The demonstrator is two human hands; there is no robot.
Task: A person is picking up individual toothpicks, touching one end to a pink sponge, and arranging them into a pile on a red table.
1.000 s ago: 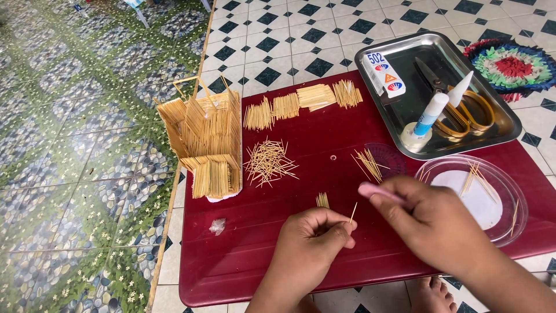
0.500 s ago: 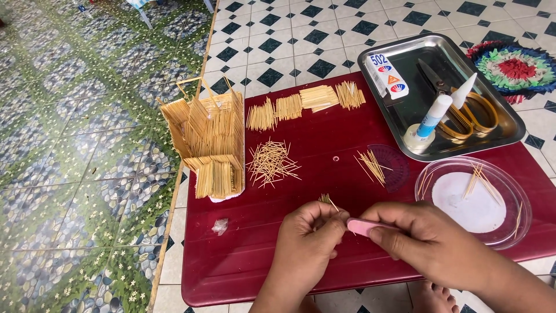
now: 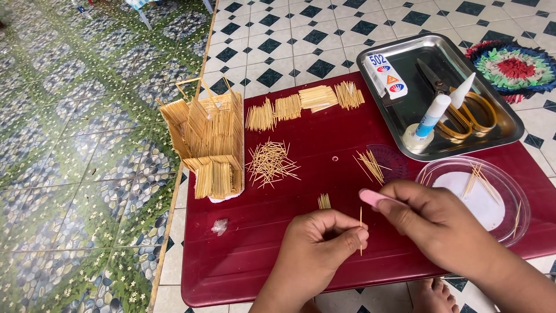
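Toothpick house (image 3: pixel 209 145) at ten o'clock on red table (image 3: pixel 231 272); loose toothpick heap (image 3: pixel 271 163) beside. Left hand (image 3: pixel 315 249) pinching upright toothpick (image 3: pixel 361 229) at six. Right hand (image 3: pixel 440 223) gripping pink file (image 3: pixel 373 198). Clear dish (image 3: pixel 509 191) at three, steel tray (image 3: pixel 492 110) at one.

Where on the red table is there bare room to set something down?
On the red table, bare patches lie left of the left hand, below the toothpick house, and between the loose toothpick pile and small bunch. The right side is crowded by the tray and clear dish.
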